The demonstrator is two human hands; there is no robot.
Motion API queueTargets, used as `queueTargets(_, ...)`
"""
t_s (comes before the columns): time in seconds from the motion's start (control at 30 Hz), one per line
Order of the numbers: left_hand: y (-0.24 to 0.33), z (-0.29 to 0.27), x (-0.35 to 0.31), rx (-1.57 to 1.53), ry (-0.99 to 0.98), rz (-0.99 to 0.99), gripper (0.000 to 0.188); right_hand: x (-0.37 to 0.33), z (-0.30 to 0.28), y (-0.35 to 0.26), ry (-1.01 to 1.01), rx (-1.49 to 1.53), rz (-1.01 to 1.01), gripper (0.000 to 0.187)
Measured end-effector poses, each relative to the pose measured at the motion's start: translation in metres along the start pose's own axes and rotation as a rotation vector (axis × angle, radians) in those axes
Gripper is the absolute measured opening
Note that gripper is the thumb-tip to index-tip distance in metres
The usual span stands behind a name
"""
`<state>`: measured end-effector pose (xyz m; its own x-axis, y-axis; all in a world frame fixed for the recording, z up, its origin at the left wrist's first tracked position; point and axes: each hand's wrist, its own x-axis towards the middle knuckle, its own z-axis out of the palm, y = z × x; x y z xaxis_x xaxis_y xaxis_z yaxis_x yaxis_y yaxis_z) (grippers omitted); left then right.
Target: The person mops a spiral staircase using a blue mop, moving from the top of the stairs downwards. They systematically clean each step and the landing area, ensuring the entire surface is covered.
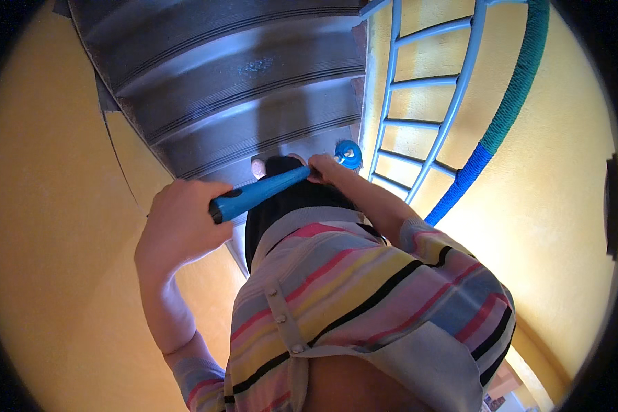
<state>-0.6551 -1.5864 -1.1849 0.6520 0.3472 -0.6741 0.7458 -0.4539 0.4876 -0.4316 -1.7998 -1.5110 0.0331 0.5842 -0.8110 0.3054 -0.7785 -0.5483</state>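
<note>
My left hand point(189, 220) grips the left end of a blue tube-shaped thing point(261, 193), its fingers above and thumb below. That end is dark, with a dark oval spot close to it. My right hand point(321, 169) is closed around the other, narrower end, which it partly hides. The tube lies slantwise in front of my waist, higher on the right. Its exact kind does not show. Beyond my right hand, a round blue coil or roll point(349, 154) rests on a stair by the railing.
Dark grey stairs point(240, 75) with ribbed edges fill the far side. To the right stands a light-blue metal railing point(426, 82), its handrail point(508, 103) wrapped in green and blue cord. Yellow walls point(48, 206) flank both sides. A thin cable point(117, 151) hangs at left.
</note>
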Motion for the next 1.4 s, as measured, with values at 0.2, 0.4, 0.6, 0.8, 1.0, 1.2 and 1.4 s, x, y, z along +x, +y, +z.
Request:
queueTargets(0.2, -0.017, 0.001, -0.033, -0.041, 0.139, 0.079, 0.047, -0.015, 0.025, -0.038, 0.289, 1.123, 0.476, 0.031)
queueTargets(0.4, 0.004, 0.034, -0.03, -0.111, 0.196, -0.064, 0.051, 0.042, 0.005, -0.013, 0.318, 1.088, 0.308, 0.025)
queueTargets(0.6, 0.022, 0.116, 0.017, -0.147, 0.401, -0.255, 0.046, 0.108, 0.005, 0.01, 0.595, 1.323, 0.512, 0.028)
queueTargets(0.8, 0.029, 0.133, -0.023, -0.099, 0.398, -0.438, 0.044, 0.112, 0.045, 0.022, 0.379, 0.579, 0.402, 0.024)
queueTargets(1.0, 0.018, 0.136, -0.115, -0.126, 0.506, -0.701, 0.037, 0.066, 0.13, -0.065, 0.225, 0.155, 0.191, 0.027)
queueTargets(1.2, 0.023, 0.166, -0.2, -0.158, 0.63, -1.0, 0.037, 0.058, 0.264, -0.111, -0.036, -0.842, -0.122, 0.05)
queueTargets(1.4, 0.038, 0.23, -0.217, -0.665, 0.765, -1.277, 0.038, 0.045, 0.326, -0.139, -0.291, -0.994, -0.565, 0.051)
